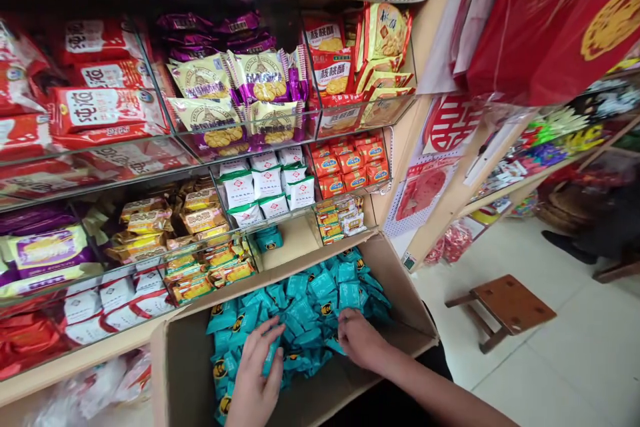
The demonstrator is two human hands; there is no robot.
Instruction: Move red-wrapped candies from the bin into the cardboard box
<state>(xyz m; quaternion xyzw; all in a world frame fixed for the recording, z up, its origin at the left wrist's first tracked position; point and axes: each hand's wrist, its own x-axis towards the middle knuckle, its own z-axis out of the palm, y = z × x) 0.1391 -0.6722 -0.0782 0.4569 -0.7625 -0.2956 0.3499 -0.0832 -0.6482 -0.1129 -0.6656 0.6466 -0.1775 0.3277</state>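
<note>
An open cardboard box (405,280) stands against the shelves, filled with small teal snack packets (300,307) that bear black and yellow round marks. My left hand (257,370) is over the left part of the pile, its thumb and fingers curved around one teal packet (271,355). On the right side of the box, my right hand (365,341) has its fingers curled in at the packets. A teal packet shows at its fingertips, though the fingers partly hide the grip. Two or so teal packets (269,239) lie in the shelf compartment just behind the box.
Glass-fronted shelves hold white packets (267,183), orange packets (350,163), purple biscuit packs (260,80) and red packs (105,103). A wooden stool (513,303) stands on the tiled floor at right. Red bags (555,27) hang at upper right. A person's dark shoe (570,247) shows beyond.
</note>
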